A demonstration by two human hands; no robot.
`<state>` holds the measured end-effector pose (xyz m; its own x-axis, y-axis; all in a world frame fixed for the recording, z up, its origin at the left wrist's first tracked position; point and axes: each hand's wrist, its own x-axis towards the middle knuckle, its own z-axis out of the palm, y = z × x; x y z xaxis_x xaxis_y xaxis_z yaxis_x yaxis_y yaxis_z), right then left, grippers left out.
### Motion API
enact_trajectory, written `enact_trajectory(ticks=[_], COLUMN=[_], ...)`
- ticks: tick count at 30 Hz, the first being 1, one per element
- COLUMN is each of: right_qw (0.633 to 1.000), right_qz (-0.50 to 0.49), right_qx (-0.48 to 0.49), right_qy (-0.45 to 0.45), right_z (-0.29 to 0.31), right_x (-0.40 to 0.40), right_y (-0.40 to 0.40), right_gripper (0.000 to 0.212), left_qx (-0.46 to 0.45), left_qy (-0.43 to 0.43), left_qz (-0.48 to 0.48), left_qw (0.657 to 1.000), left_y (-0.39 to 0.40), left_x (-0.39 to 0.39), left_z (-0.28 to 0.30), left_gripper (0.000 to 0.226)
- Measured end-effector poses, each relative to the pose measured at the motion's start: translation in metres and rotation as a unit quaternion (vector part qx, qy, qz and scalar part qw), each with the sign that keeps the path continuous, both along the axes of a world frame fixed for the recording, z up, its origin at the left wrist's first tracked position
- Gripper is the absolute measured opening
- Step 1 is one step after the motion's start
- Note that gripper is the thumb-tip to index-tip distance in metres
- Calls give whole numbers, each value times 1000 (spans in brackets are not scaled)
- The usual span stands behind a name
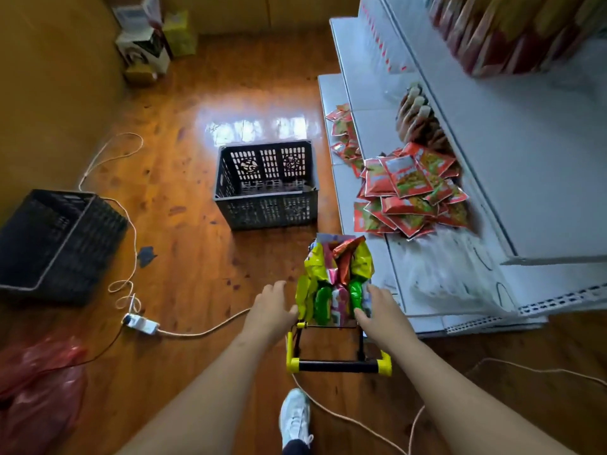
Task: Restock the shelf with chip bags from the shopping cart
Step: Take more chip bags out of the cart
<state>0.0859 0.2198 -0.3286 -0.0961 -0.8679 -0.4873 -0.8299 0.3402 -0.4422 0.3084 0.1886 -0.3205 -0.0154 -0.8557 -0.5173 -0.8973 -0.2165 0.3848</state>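
Note:
A small shopping cart with a yellow and black handle [338, 366] stands on the floor in front of me, packed with yellow, green, red and pink chip bags [335, 274]. My left hand [272, 307] lies against the left side of the bags, fingers mostly straight. My right hand [377, 307] touches the right side of the pile, its fingertips curling onto a bag. To the right stands the white shelf [512, 178], with a heap of red packets [410, 188] on a lower tier.
A grey plastic crate [266, 205] sits on the wooden floor ahead of the cart. At left are a black crate [52, 244], a power strip [141, 323] with trailing cords and a red plastic bag [36, 382]. My white shoe [295, 418] is below the cart handle.

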Motion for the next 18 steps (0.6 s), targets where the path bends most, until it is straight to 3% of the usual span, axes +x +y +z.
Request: enact_trajectory(ticks=[10, 14, 18], right_qw=[997, 980, 964], right_qz=[-39, 39, 153], right_qx=[-70, -164, -121], right_qy=[-19, 107, 182], right_z=[-135, -164, -181], right_x=[9, 0, -13], right_y=[-111, -158, -201], right_gripper=[66, 68, 86], left_qx=[-49, -103, -131], left_qy=[38, 53, 104], left_qz=[-12, -12, -52], left_qw=[998, 993, 985], left_y=[-109, -157, -200], left_x=[-33, -47, -63], left_z=[-160, -190, -204], left_gripper=[72, 81, 102])
